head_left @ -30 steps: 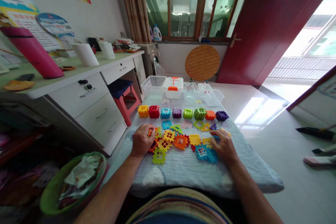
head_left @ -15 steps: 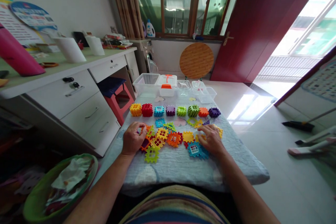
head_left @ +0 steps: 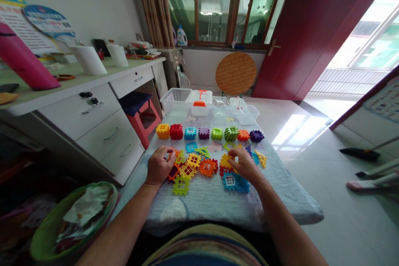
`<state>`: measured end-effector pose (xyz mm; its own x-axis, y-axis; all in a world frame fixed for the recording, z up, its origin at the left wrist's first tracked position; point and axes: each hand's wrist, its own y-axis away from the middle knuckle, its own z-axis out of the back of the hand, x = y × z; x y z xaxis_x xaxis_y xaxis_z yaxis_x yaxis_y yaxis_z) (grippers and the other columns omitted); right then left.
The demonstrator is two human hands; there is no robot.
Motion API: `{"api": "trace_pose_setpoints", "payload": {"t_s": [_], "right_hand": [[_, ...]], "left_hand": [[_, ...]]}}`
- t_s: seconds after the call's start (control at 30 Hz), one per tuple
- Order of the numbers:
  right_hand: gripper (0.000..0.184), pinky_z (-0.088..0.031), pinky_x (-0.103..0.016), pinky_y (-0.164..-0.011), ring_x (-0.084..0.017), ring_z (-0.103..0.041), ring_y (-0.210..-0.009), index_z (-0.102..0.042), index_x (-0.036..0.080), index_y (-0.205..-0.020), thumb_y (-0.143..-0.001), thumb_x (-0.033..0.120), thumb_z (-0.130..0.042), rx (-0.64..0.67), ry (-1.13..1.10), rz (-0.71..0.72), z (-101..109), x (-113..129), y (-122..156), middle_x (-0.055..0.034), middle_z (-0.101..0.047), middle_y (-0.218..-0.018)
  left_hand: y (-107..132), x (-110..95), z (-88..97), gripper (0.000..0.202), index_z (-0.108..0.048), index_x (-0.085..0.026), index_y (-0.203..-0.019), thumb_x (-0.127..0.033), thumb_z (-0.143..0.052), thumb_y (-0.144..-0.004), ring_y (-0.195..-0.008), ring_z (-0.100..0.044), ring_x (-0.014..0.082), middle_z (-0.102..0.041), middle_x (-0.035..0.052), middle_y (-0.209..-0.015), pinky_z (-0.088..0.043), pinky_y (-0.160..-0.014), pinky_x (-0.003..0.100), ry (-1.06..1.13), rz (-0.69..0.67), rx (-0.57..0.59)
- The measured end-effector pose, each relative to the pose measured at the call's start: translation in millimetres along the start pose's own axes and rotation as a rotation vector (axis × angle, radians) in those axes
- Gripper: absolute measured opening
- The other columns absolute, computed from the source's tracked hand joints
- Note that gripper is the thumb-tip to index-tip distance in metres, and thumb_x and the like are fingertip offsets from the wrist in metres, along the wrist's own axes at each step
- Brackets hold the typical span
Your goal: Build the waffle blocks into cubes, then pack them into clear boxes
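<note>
My left hand [head_left: 158, 167] rests at the left edge of a loose pile of plastic building tiles, its fingers curled into a pinch. An orange tile [head_left: 176, 153] shows beside its fingertips, but what they hold is hidden. My right hand [head_left: 246, 165] has its thumb and fingers on a yellow square tile [head_left: 225, 161]. Red tiles lie just under that one, and blue window tiles [head_left: 230, 180] lie in front. Between my hands are an orange window tile [head_left: 207, 167], yellow window tiles [head_left: 193, 160] and a lime-green one [head_left: 181, 185].
Across the table runs a row of tile stacks sorted by colour, from yellow [head_left: 162, 131] to dark purple [head_left: 257, 135]. Behind them stand clear plastic boxes [head_left: 176, 96], one with an orange latch. A yellow triangular piece [head_left: 261, 159] lies right of my right hand.
My right hand has moved left onto the yellow square tile, uncovering the yellow triangular and blue pieces at the right. The left hand stays in nearly the same place, still pinched.
</note>
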<state>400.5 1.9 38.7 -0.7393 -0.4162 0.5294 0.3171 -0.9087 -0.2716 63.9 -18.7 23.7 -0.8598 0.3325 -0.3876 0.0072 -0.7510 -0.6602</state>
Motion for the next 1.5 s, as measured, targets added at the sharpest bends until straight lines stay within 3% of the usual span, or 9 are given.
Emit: {"api": "trace_pose_setpoints", "payload": {"t_s": [0.2,0.43,0.53,0.67,0.8,1.0,1.1,1.27,1.5], "right_hand": [[0.005,-0.041,-0.033,-0.078,-0.02,-0.055,-0.08,-0.059,0.02,-0.078,-0.077,0.021,-0.054,-0.29,-0.007,-0.137,19.6,-22.4,5.5,-0.0039,-0.063,-0.08],[0.008,-0.042,-0.03,-0.076,-0.019,-0.054,-0.08,-0.059,0.021,-0.079,-0.081,0.019,-0.051,-0.387,0.027,-0.07,4.7,-17.5,7.3,-0.0039,-0.059,-0.083],[0.011,-0.043,-0.03,-0.078,-0.019,-0.053,-0.084,-0.058,0.021,-0.079,-0.084,0.017,-0.05,-0.328,0.065,-0.005,-1.1,-3.9,3.9,-0.0046,-0.057,-0.084],[0.009,-0.044,-0.03,-0.08,-0.019,-0.054,-0.085,-0.058,0.021,-0.08,-0.084,0.015,-0.053,-0.115,0.055,0.036,-2.0,10.8,6.5,-0.0047,-0.057,-0.086],[0.005,-0.045,-0.03,-0.078,-0.018,-0.056,-0.084,-0.062,0.021,-0.084,-0.081,0.024,-0.063,0.063,0.0,0.052,4.4,14.6,14.2,-0.0038,-0.06,-0.088],[0.012,-0.044,-0.032,-0.079,-0.018,-0.059,-0.082,-0.063,0.02,-0.091,-0.085,0.025,-0.054,-0.074,0.008,-0.115,27.4,-7.1,25.3,-0.0045,-0.064,-0.089],[0.017,-0.044,-0.033,-0.078,-0.019,-0.059,-0.081,-0.063,0.018,-0.095,-0.081,0.025,-0.057,-0.012,0.081,-0.197,34.2,-20.9,33.3,-0.0056,-0.063,-0.091],[0.022,-0.043,-0.031,-0.077,-0.019,-0.057,-0.084,-0.063,0.017,-0.096,-0.076,0.025,-0.06,0.12,0.121,-0.242,26.6,-28.1,39.8,-0.006,-0.058,-0.094],[0.008,-0.04,-0.028,-0.072,-0.016,-0.054,-0.077,-0.057,0.019,-0.08,-0.072,0.021,-0.057,0.093,0.153,-0.235,19.1,-27.1,34.8,-0.0024,-0.056,-0.084]], "left_hand": [[-0.4,-0.8,0.9,0.011,-0.058,-0.019,-0.078,-0.025,-0.051,-0.085,-0.076,-0.062,0.0184,-0.064,0.0032,-0.079,-0.048,-0.073,0.029,0.01,-0.001,0.006],[-0.3,-0.3,-0.7,0.013,-0.059,-0.019,-0.078,-0.026,-0.051,-0.085,-0.077,-0.062,0.018,-0.064,0.0032,-0.079,-0.048,-0.073,0.028,0.01,0.007,0.024],[-0.3,-0.2,-0.7,0.014,-0.059,-0.019,-0.078,-0.027,-0.051,-0.086,-0.075,-0.062,0.0175,-0.064,0.0029,-0.079,-0.048,-0.072,0.028,0.003,0.018,0.036],[-0.3,1.2,-1.7,0.012,-0.059,-0.02,-0.077,-0.027,-0.052,-0.084,-0.074,-0.062,0.0177,-0.065,0.0029,-0.079,-0.048,-0.07,0.028,0.009,0.025,0.055],[0.3,1.7,-2.4,0.013,-0.059,-0.02,-0.078,-0.029,-0.051,-0.084,-0.075,-0.063,0.0176,-0.065,0.0025,-0.079,-0.048,-0.071,0.028,0.009,0.03,0.066],[0.2,-0.9,-1.3,0.015,-0.059,-0.02,-0.077,-0.03,-0.051,-0.085,-0.074,-0.063,0.0175,-0.064,0.0025,-0.078,-0.049,-0.071,0.028,0.01,0.031,0.069],[-0.6,-1.7,-0.9,0.015,-0.059,-0.02,-0.077,-0.03,-0.051,-0.085,-0.074,-0.063,0.0177,-0.064,0.0027,-0.078,-0.049,-0.071,0.028,0.01,0.015,0.065],[-1.2,-2.2,-0.4,0.014,-0.058,-0.02,-0.076,-0.029,-0.051,-0.085,-0.073,-0.063,0.0179,-0.064,0.0027,-0.077,-0.049,-0.072,0.029,0.017,0.003,0.052],[-0.7,-1.8,-1.2,0.014,-0.058,-0.02,-0.078,-0.029,-0.051,-0.085,-0.074,-0.062,0.0177,-0.064,0.003,-0.078,-0.048,-0.071,0.029,0.023,0.025,0.068]]}}
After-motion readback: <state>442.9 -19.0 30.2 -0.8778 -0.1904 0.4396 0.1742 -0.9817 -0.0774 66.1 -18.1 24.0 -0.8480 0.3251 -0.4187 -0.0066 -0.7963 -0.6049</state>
